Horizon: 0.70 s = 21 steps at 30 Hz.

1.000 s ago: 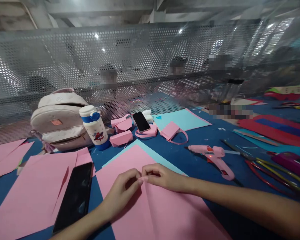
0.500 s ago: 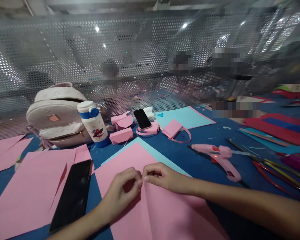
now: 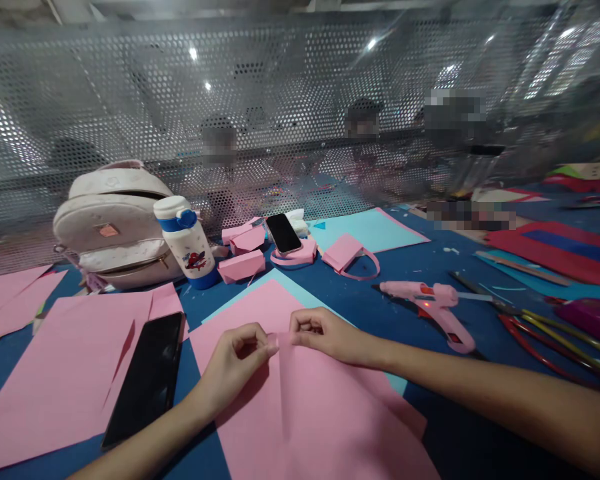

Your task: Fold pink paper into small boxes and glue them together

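A pink paper sheet is raised and bent between my hands, above more pink and light blue paper. With thumb and fingers closed, my left hand pinches a narrow folded strip at its upper left. My right hand pinches the same sheet's upper edge, a short way to the right. Under it lie another pink sheet and a light blue sheet, both flat on the table. Small folded pink paper bags, one with a looped handle, stand beyond my hands.
A black phone lies left on pink paper. A white backpack and a bottle stand behind. On the right are a pink glue gun with its light on and scissors. A perforated metal screen rises behind.
My hands have moved apart along the pink sheet's edge, opening a gap between them. The sheet's crease has shifted left. The whole view has tilted slightly.
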Motion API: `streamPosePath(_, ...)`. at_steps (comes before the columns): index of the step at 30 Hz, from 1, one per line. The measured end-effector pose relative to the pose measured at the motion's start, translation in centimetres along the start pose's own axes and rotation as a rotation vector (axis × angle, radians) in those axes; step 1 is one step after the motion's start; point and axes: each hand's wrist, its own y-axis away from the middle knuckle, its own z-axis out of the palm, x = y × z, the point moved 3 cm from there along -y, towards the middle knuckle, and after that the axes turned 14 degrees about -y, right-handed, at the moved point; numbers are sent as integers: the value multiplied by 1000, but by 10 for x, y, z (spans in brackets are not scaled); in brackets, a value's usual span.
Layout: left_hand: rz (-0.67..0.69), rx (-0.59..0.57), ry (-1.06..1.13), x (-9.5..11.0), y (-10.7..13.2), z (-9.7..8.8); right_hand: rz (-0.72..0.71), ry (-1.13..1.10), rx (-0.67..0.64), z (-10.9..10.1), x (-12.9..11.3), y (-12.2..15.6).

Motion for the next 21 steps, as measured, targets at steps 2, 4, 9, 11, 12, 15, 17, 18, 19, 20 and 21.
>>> streamPosePath(2,8,4,4,1,0,0,-3,-3,0,0,-1,0)
streamPosePath(4,10,8,9,0,-1,0,-11,-10,-4,0,-2,0)
streamPosePath(9,22,18,33,0,0,0,-13,-17,-3,1,-2,0)
streamPosePath(11,27,23,31,1,0,0,-12,-21,-2,1,-1,0)
streamPosePath(12,26,27,26,1,1,-1,-11,-24,-3,0,0,0)
streamPosePath(15,19,40,15,0,1,-1,-10,-28,3,0,0,0)
streamPosePath(17,8,4,24,-2,0,-1,-13,-29,13,0,-1,0)
streamPosePath(18,0,-35,32,-3,-1,-1,-15,-28,17,0,-1,1)
streamPosePath(19,-8,-81,38,-4,-1,0,-16,-28,19,-1,-1,1)
streamPosePath(20,-12,-124,39,-5,-2,0,-17,-27,19,-1,-2,1)
streamPosePath(21,-14,-157,34,-5,-3,0,-19,-24,17,-1,-2,1)
